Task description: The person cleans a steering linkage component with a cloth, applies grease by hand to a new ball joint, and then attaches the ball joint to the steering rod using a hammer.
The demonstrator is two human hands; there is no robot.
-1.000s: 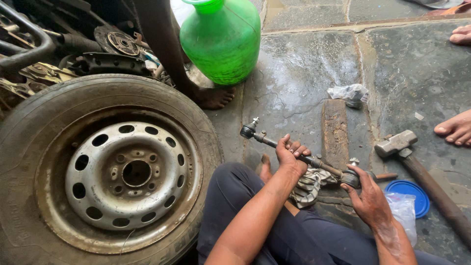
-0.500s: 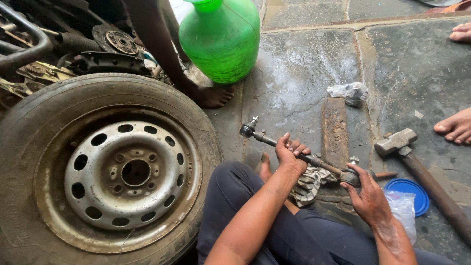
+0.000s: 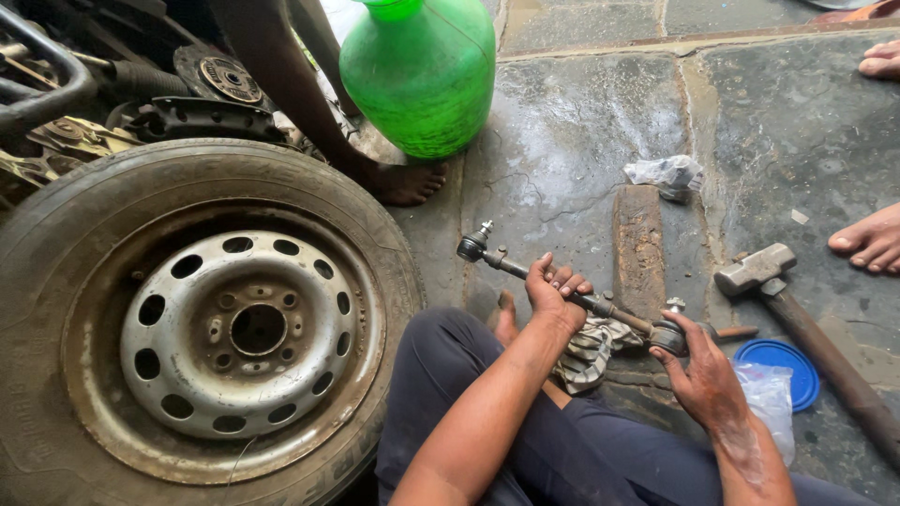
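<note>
Left hand [image 3: 553, 292] is clenched round the rod [image 3: 562, 289], held level above the lap beside the wheel [image 3: 246, 330]. Right hand [image 3: 698, 361] pinches the joint [image 3: 667, 335]; apparently the joint is being fitted, needing steady counter-grip.

Steel rod [image 3: 525, 272]: dark grey w/ greasy black patches, ends duller silver. Rag [image 3: 589, 351] under it: grey-and-white stripes, stained. Tyre [image 3: 56, 272]: dusty black, brown dirt on sidewall; wheel rim [image 3: 239, 333]: pale silver-grey, rust specks, ring of dark round holes. Big jug [image 3: 422, 75]: bright translucent green. Sledgehammer [image 3: 755, 270]: grey head, rusty brown handle. Lid [image 3: 778, 370]: vivid blue. Plastic bag [image 3: 769, 398]: clear/whitish. Wood block [image 3: 639, 245]: reddish brown. Stone floor [image 3: 562, 141]: grey-blue slabs, wet sheen, brown joints. Trousers [image 3: 562, 450]: dark navy.
</note>
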